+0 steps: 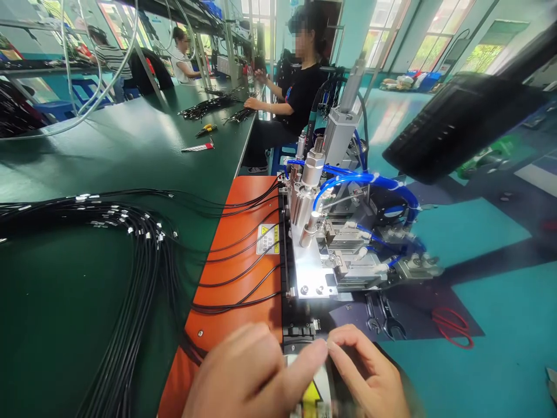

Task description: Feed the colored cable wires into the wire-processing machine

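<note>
while l hand [243, 371], r hand [369, 371] pinch, cables [130, 249] left, air rig [311, 171] ahead

Running this one off a single head-worn camera, looking forward and down from the wearer's head, and the wide lens bends everything near the edges. Up close, the left hand [237, 371] and right hand [369, 371] sit along the bottom of the frame, the pneumatic machine [331, 232] is just ahead, and the green workbench [130, 151] runs back toward a seated co-worker [300, 87].
</note>
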The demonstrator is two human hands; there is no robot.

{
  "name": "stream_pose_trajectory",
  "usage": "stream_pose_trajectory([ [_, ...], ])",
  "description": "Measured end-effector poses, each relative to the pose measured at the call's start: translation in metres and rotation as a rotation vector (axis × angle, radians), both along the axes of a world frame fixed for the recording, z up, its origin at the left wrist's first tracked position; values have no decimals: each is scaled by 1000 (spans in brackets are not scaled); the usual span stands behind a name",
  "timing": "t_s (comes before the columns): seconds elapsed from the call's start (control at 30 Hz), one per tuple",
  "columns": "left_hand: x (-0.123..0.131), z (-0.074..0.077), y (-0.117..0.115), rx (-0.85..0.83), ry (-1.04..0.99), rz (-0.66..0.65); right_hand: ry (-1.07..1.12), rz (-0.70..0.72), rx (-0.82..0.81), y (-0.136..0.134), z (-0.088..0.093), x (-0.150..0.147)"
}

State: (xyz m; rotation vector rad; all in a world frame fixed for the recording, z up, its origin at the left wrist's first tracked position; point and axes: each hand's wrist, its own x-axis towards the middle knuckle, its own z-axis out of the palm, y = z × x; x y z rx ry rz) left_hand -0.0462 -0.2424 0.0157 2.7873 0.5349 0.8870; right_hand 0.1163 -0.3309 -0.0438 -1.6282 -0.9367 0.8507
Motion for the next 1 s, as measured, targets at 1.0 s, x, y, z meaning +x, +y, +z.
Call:
stream_pose_trajectory([
  [1.0,20,-25,4,-1138,-81,80,123,-28,23,2,5,-9],
])
